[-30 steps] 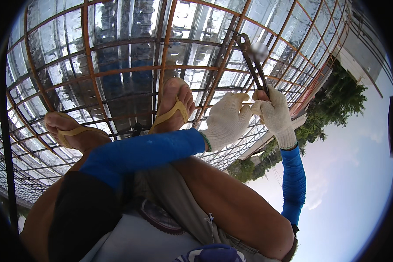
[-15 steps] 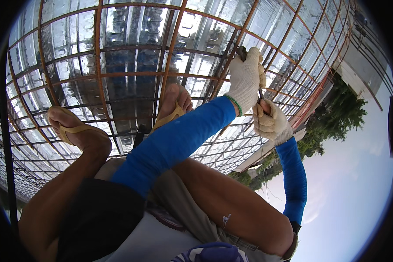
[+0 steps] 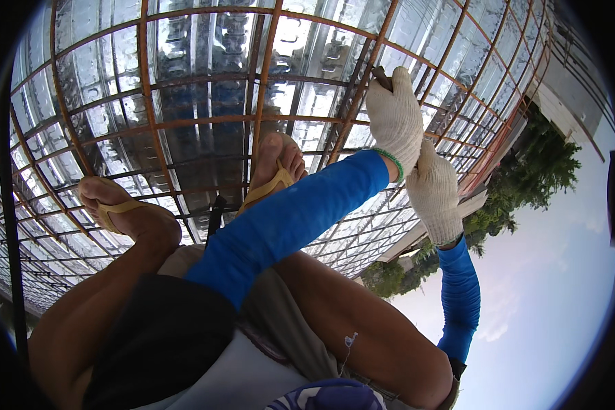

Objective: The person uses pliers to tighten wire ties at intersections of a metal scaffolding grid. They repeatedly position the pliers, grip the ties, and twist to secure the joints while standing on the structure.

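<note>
My left hand [image 3: 395, 117], in a white knit glove and blue sleeve, reaches across to the upper right and closes over a rusty rebar crossing [image 3: 362, 96]. The dark end of a pair of pincers [image 3: 383, 77] sticks out above its fingers. My right hand [image 3: 434, 191], also gloved, is fisted just below and touches the left wrist. Its grip on the tool's handles is mostly hidden behind the left hand.
I squat on a rust-coloured rebar grid [image 3: 143, 130] laid over shiny corrugated metal decking [image 3: 205, 61]. My feet in yellow flip-flops rest on the bars, the left foot [image 3: 119, 212] and the right foot [image 3: 275, 167]. Trees [image 3: 526, 184] and sky lie beyond the grid's right edge.
My left arm has swung up and to the right, from my knee to the rebar crossing. Its hand now covers the pincers' upper part. The right hand stayed near the same spot.
</note>
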Available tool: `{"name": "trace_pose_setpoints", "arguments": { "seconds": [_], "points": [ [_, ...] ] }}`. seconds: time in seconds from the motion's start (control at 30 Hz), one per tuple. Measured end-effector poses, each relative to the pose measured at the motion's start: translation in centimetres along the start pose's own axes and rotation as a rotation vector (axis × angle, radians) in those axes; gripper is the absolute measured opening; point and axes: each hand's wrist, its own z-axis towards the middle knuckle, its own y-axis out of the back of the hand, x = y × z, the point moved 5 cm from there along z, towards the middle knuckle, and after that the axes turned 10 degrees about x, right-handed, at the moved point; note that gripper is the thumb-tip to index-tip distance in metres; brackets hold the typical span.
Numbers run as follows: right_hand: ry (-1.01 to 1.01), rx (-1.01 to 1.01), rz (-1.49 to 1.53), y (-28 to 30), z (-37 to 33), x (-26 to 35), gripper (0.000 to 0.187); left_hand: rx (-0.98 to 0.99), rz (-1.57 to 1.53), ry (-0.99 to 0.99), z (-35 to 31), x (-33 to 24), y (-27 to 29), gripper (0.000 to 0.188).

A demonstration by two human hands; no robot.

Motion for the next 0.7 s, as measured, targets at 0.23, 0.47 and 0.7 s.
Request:
{"name": "trace_pose_setpoints", "arguments": {
  "seconds": [0.23,0.47,0.7],
  "points": [
    [-0.232,0.658,1.056,4.7,0.6,-0.4,0.019,0.318,-0.459,0.124,-0.9,1.7,0.3,0.035],
    [-0.161,0.558,1.250,-0.8,0.2,-1.3,0.020,0.536,-0.489,0.201,0.1,2.4,0.9,0.032],
    [-0.213,0.478,0.986,1.0,0.1,-1.9,0.018,0.371,-0.455,0.112,-0.3,1.4,-0.2,0.028]
  ]
}}
